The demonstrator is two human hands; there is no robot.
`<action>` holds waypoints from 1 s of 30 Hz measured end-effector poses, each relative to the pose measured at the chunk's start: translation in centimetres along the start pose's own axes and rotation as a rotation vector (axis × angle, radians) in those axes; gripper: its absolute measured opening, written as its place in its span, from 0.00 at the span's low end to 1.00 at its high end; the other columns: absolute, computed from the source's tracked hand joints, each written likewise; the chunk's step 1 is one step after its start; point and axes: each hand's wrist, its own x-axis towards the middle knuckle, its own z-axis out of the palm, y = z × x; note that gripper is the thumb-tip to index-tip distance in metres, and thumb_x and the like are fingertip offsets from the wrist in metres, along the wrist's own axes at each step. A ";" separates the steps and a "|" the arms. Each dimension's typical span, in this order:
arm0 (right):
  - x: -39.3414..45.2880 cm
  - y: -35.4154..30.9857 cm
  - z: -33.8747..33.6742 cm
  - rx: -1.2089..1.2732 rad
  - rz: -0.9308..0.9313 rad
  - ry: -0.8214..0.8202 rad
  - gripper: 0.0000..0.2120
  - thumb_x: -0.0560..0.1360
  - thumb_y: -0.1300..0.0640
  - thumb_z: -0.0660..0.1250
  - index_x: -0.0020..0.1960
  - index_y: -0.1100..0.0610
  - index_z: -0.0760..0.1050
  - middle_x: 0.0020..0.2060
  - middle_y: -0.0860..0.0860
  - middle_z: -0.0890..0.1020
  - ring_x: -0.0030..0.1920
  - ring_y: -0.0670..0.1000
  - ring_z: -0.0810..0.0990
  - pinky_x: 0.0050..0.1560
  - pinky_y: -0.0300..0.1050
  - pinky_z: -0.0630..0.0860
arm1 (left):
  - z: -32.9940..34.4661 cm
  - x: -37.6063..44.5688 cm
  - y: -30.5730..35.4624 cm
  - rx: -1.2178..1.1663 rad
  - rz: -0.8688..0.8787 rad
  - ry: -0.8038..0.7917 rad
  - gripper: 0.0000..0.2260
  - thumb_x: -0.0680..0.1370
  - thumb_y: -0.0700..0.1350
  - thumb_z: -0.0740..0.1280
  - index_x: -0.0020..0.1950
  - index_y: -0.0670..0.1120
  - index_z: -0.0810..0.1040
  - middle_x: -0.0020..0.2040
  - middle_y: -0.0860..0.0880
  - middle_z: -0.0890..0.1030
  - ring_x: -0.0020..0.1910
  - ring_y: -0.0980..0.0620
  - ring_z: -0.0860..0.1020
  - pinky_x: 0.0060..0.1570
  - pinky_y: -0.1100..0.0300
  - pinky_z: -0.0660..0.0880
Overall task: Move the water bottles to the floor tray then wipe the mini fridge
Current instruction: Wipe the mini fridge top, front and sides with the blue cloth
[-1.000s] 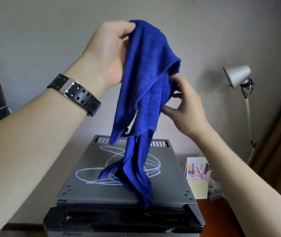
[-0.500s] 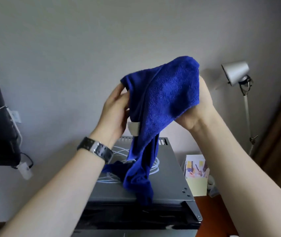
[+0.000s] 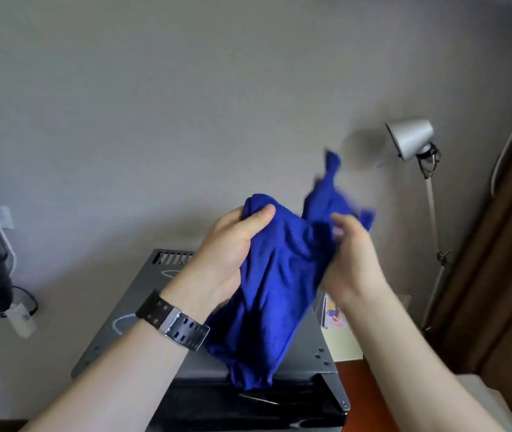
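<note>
Plain grey wall behind a mini fridge (image 3: 154, 294) at near centre. Both hands grip a blue cloth (image 3: 279, 275) just above it: left hand (image 3: 232, 244), right hand (image 3: 351, 254). No bottles visible; wiping seemingly not begun.

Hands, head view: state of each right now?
Left hand: grips the blue cloth, thumb over its top fold.
Right hand: fingers curled into the cloth; blurred.

Blue cloth (image 3: 275, 285) — bunched, hanging above grey mini fridge (image 3: 142, 310) top.
</note>
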 end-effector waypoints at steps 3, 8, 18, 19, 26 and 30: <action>-2.5 3.5 -0.7 -0.229 0.125 -0.108 0.23 0.78 0.41 0.64 0.58 0.60 0.81 0.54 0.55 0.86 0.55 0.55 0.85 0.52 0.47 0.80 | 0.7 0.3 0.7 0.097 -0.042 -0.025 0.16 0.80 0.44 0.65 0.60 0.33 0.78 0.58 0.33 0.81 0.57 0.37 0.81 0.62 0.41 0.75; -3.0 3.8 -2.0 -0.141 0.303 -0.161 0.23 0.74 0.49 0.71 0.66 0.60 0.78 0.61 0.56 0.83 0.63 0.56 0.81 0.69 0.56 0.72 | 0.5 1.0 2.3 0.215 -0.022 -0.138 0.14 0.82 0.41 0.60 0.62 0.33 0.76 0.60 0.34 0.80 0.57 0.41 0.82 0.60 0.45 0.76; -0.4 -9.1 -2.2 -0.237 -0.054 -0.207 0.16 0.70 0.58 0.65 0.57 0.60 0.80 0.47 0.52 0.87 0.48 0.49 0.86 0.43 0.40 0.82 | -1.7 2.3 10.9 0.449 0.142 -0.035 0.14 0.79 0.41 0.65 0.61 0.35 0.78 0.61 0.40 0.81 0.54 0.46 0.80 0.56 0.53 0.76; -0.2 -10.5 -2.0 -0.283 -0.079 -0.226 0.20 0.70 0.57 0.64 0.60 0.60 0.78 0.51 0.52 0.86 0.51 0.50 0.86 0.46 0.41 0.81 | -1.8 2.5 11.5 0.402 0.152 -0.025 0.11 0.79 0.41 0.65 0.58 0.36 0.80 0.60 0.41 0.82 0.56 0.47 0.81 0.59 0.53 0.77; 1.6 -15.3 -0.4 -0.212 -0.276 -0.219 0.11 0.73 0.68 0.62 0.54 0.61 0.73 0.50 0.54 0.79 0.50 0.55 0.81 0.54 0.46 0.79 | -3.0 2.2 13.4 0.250 0.124 0.055 0.07 0.80 0.41 0.63 0.51 0.45 0.80 0.46 0.51 0.86 0.45 0.54 0.84 0.46 0.62 0.81; 2.2 -15.2 -0.2 -0.102 -0.280 -0.289 0.25 0.60 0.71 0.69 0.56 0.65 0.70 0.56 0.60 0.76 0.60 0.62 0.79 0.68 0.55 0.72 | -3.6 2.1 12.6 0.108 0.178 0.075 0.08 0.81 0.42 0.62 0.55 0.44 0.80 0.49 0.49 0.85 0.49 0.53 0.84 0.47 0.60 0.81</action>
